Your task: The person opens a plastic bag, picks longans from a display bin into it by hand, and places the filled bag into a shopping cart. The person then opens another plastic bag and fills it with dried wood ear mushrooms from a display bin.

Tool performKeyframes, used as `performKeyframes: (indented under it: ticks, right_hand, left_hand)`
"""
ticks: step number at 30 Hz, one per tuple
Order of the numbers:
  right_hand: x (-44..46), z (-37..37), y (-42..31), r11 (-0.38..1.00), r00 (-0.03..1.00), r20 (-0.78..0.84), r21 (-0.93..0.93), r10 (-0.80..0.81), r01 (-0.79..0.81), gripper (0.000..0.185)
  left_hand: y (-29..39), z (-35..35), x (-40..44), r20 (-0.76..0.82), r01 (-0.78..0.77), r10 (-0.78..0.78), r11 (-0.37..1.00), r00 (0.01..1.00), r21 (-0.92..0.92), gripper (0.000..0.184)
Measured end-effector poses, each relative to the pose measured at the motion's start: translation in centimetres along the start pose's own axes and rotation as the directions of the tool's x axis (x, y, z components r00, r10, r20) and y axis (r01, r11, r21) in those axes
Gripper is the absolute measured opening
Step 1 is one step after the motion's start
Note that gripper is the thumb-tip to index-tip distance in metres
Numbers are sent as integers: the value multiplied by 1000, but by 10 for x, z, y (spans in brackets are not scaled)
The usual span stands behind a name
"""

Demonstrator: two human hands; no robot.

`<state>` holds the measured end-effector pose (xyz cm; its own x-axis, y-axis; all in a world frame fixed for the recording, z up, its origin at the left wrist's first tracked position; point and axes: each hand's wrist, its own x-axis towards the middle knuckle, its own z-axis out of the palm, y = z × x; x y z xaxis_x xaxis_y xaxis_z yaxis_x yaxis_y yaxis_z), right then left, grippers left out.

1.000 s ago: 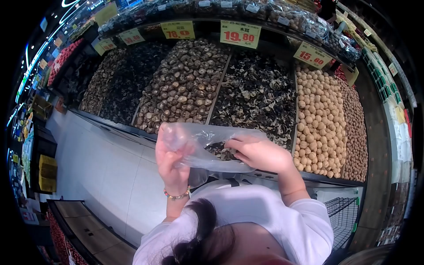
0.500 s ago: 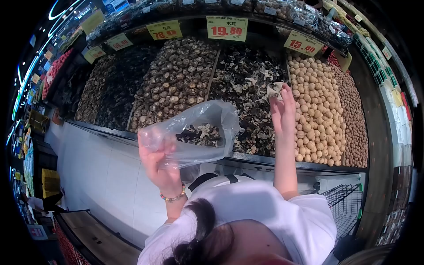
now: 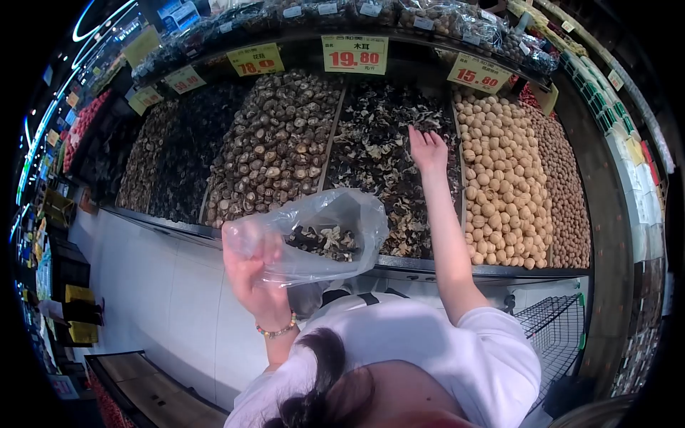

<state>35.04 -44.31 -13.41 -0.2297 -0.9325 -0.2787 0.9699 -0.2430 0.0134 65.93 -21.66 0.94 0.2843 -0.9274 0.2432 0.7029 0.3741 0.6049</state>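
Observation:
My left hand (image 3: pixel 251 258) grips one side of a clear plastic bag (image 3: pixel 321 271), with a beaded bracelet on the wrist. The bag's mouth gapes toward the bins, and dark and pale pieces of dried fungus (image 3: pixel 332 241) show within its opening. My right hand (image 3: pixel 429 148) reaches over the bin of black dried fungus (image 3: pixel 378 143), palm partly up, fingers apart, with nothing visible in it. Above this bin stands a price sign (image 3: pixel 355 55) reading 19.80.
Dried mushrooms (image 3: pixel 275 150) fill the bin to the left, walnuts (image 3: pixel 503 178) the one to the right. A metal divider (image 3: pixel 459 171) separates walnuts and fungus. A wire shopping cart (image 3: pixel 553 328) stands at lower right. Packaged goods (image 3: pixel 385 16) line the shelf above.
My right hand has left the bag's mouth and moved up over the fungus bin. The fungus piece it held half a second ago is no longer in its fingers. The bag now gapes wider, further left.

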Motion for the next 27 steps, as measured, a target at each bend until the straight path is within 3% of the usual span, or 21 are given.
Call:
performKeyframes:
  ticks: [3,5,6,7,8,9,10,11,12,14,17,20,23,27]
  right_hand:
    - [-54,-5,28,949,897,326,-196,299,-246,41]
    - [-97,1,43,889,790,424,-319,443,-327,25]
    - [-112,3,47,837,606,577,-384,547,-390,19]
    - [-135,15,52,784,453,642,-537,619,-310,21]
    - [-157,26,50,637,346,561,-753,753,-166,28]
    - [-181,46,50,366,313,354,-930,881,21,31]
    - [-200,60,62,232,249,264,-961,932,151,32]
    - [-205,60,71,56,238,202,-860,950,508,32]
    - [-209,53,78,-50,278,227,-684,933,728,31]
    - [-216,29,95,-178,396,362,-507,844,844,32]
    - [-214,14,107,-409,510,148,-432,847,804,33]
    - [-196,-7,109,-266,405,413,-352,816,897,32]
    - [-175,-10,128,-139,326,496,-377,805,916,34]
    - [-182,-35,127,-247,431,488,-397,760,884,39]
  left_hand:
    - [-1,9,0,-66,11,-7,998,998,59,41]
    - [-2,8,0,-66,13,-8,997,998,72,41]
    - [-4,5,1,-45,12,-9,997,999,73,41]
    - [-5,4,1,-23,13,-11,997,1000,74,41]
    - [-6,7,1,-46,21,-16,995,999,97,42]
    - [-8,11,-1,-69,29,-21,993,997,118,43]
    - [-10,13,-2,-92,39,-27,990,995,138,44]
    - [-12,11,-2,-48,45,-38,989,998,140,45]
    - [-15,6,-2,-4,50,-50,989,999,140,47]
    - [-17,8,-6,-10,59,-58,986,998,159,50]
    - [-19,16,-11,-101,76,-58,980,993,186,53]
    - [-17,9,-10,-80,107,-94,978,992,180,55]
    - [-15,22,-7,-58,120,-111,973,992,196,54]
    - [-13,21,-7,-13,165,-166,971,986,170,46]
